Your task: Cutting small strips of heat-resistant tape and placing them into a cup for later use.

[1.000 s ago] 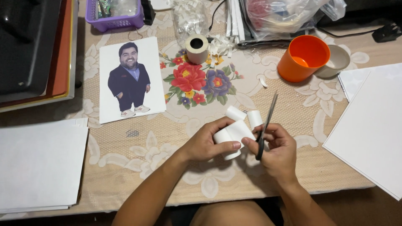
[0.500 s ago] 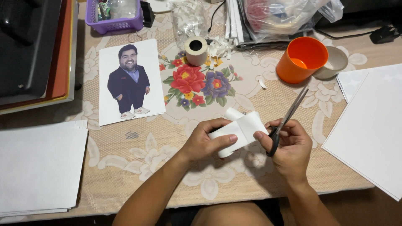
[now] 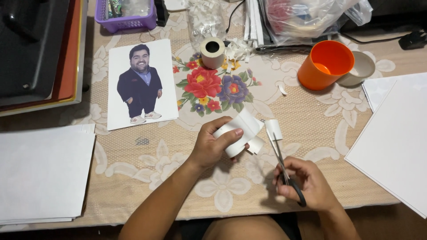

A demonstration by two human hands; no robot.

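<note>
My left hand (image 3: 213, 146) grips a curled strip of white paper (image 3: 240, 131) just above the table. A small cut piece of white paper (image 3: 273, 129) sits at the tip of the scissors (image 3: 284, 171), apart from the strip. My right hand (image 3: 307, 184) holds the black-handled scissors, blades pointing up and away toward that piece. A printed cut-out picture of a person in a dark suit (image 3: 140, 84) lies on the floral tablecloth to the upper left of my hands.
A tape roll (image 3: 212, 52) and paper scraps lie at the back. An orange cup (image 3: 324, 64) and a grey bowl (image 3: 362, 69) stand at right. White sheets (image 3: 42, 173) lie at left, more sheets (image 3: 396, 142) at right. A purple basket (image 3: 126, 20) and plastic bags sit behind.
My right hand has drawn the scissors back toward me, away from the strip. A small piece of paper now sits separate at the blade tip. My left hand still holds the strip.
</note>
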